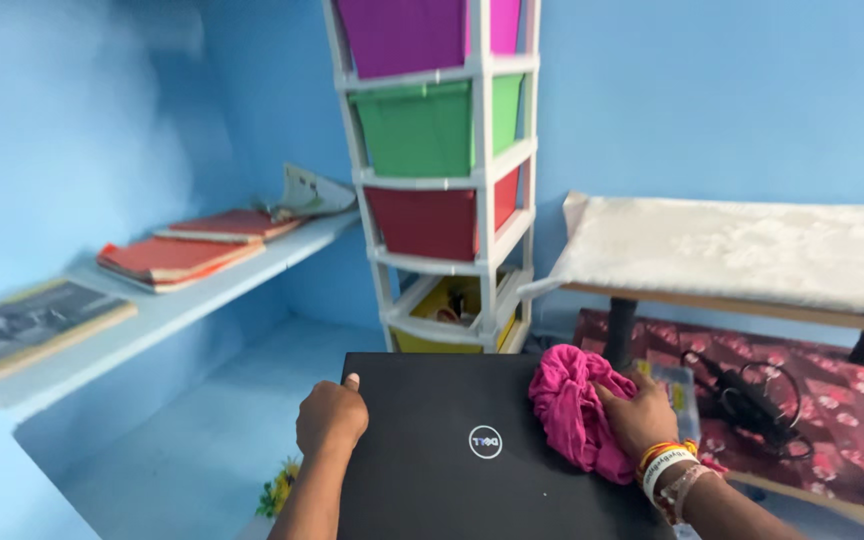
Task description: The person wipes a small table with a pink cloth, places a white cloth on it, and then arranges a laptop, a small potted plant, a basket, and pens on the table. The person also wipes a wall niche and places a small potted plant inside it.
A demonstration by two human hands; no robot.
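A closed black laptop [452,480] lies flat in front of me at the bottom centre. My left hand [331,416] rests on its left edge with the fingers curled and the thumb up. My right hand [640,415] presses a crumpled pink cloth [572,405] onto the lid's right side. Bangles and a white band circle my right wrist.
A white rack with purple, green, red and yellow drawers [437,180] stands ahead. A blue shelf [182,300] at left holds red books and a dark board. At right a low table [752,250] with a white cover stands over a floral mat [852,420] with a black cable.
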